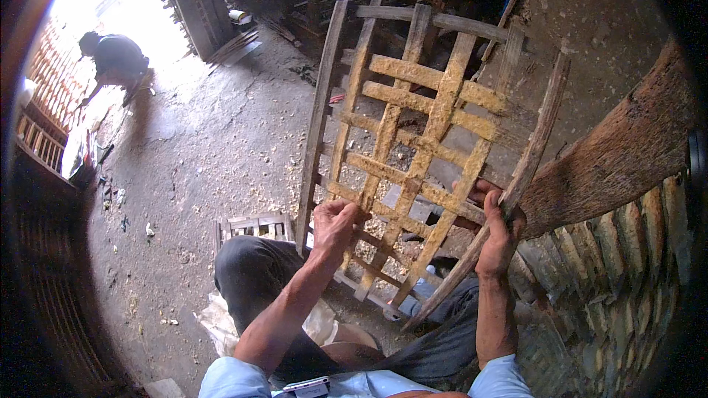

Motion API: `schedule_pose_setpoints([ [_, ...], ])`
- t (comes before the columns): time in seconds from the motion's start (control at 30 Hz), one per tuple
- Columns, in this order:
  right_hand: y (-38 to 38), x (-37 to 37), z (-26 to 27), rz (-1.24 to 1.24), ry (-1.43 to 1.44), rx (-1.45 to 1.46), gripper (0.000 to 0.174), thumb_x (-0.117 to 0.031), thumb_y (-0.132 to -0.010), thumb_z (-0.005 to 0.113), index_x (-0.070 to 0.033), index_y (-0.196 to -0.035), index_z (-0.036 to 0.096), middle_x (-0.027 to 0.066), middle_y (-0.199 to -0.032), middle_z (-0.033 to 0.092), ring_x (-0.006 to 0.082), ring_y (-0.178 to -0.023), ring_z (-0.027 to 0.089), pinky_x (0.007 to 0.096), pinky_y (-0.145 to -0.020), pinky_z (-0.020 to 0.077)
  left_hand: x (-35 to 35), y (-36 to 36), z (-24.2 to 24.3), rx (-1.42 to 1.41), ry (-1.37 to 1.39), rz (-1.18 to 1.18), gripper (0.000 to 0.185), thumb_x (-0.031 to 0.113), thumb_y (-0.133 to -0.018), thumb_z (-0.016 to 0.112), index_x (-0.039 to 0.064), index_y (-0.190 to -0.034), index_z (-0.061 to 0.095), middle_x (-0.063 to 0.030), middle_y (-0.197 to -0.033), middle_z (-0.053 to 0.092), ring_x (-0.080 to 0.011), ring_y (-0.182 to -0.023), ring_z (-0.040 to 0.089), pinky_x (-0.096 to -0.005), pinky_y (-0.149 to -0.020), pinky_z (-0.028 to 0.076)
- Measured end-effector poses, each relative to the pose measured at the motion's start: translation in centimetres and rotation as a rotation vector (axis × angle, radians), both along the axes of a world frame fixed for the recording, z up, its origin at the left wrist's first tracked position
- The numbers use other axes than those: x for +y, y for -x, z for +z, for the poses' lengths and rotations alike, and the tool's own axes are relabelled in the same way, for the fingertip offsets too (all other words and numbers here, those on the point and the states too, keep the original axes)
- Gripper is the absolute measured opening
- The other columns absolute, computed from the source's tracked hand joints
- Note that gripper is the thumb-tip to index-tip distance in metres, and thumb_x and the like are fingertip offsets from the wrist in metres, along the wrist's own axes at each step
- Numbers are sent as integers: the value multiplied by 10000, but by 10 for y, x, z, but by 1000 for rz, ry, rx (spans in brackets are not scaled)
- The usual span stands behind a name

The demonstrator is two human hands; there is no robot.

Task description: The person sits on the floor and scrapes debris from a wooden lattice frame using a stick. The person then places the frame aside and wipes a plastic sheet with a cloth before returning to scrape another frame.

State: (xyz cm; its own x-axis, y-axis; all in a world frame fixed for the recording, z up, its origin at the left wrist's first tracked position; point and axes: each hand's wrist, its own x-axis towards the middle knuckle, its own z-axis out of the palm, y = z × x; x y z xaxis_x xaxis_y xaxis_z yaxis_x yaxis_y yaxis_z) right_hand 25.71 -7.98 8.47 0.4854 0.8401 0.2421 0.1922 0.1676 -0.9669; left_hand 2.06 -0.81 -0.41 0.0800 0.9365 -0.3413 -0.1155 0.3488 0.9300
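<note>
A lattice rack of wooden or bamboo slats (412,174) stands tilted over my lap, its middle crusted with a yellowish layer. Along its right edge, my right hand (498,221) grips the long side bar, thumb in front and fingers behind the slats. At the lower left of the lattice, my left hand (338,218) has its fingers curled against a slat crossing; whether it pinches the slat or something small is hidden.
A smaller slatted rack (257,226) lies beyond my left knee. Yellowish crumbs litter the floor (210,160). A thick wooden plank (608,149) and stacked ridged pieces (614,254) flank my right. Another person (116,61) crouches at the upper left beside slatted racks.
</note>
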Motion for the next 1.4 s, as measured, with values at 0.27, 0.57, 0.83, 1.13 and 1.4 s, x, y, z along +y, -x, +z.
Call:
schedule_pose_setpoints([
  [0.27,6,4,9,-57,-47,-10,378,-307,-996,633,50,-1119,659,142,-1070,713,210,-1025,671,392,-971,485,3,-8,16,-230,42,-137,234,251,-952,672,17,-961,679,-61,-831,699,-126,-663,675,-263,-528,538],
  [0.57,-42,5,-43,-104,22,-95,549,-462,-1012,490,-53,-1371,563,92,-1359,559,211,-1256,524,378,-1006,443,6,8,6,-376,55,-241,265,314,-960,691,49,-955,693,1,-801,639,-109,-682,670,-253,-566,515],
  [0.83,-88,-4,-60,-111,-54,-790,630,-413,-1035,248,-21,-1476,468,164,-1544,434,282,-1457,375,470,-1235,224,-1,5,-12,-470,18,-134,229,263,-928,690,40,-876,676,-5,-733,609,-126,-611,663,-272,-507,513],
  [1.13,-70,13,-52,-125,21,-233,1080,-875,-860,103,-82,-1542,375,143,-1613,317,321,-1510,250,544,-1250,83,5,-4,-23,-492,-32,-70,194,192,-885,667,16,-803,666,-49,-665,631,-147,-557,675,-299,-429,509],
  [1.4,-92,8,-70,-77,-48,-620,753,-563,-1001,147,-89,-1499,455,138,-1577,388,292,-1488,310,531,-1249,151,4,2,-18,-407,4,-136,363,362,-951,700,13,-854,681,-16,-713,606,-121,-554,643,-304,-442,511],
])
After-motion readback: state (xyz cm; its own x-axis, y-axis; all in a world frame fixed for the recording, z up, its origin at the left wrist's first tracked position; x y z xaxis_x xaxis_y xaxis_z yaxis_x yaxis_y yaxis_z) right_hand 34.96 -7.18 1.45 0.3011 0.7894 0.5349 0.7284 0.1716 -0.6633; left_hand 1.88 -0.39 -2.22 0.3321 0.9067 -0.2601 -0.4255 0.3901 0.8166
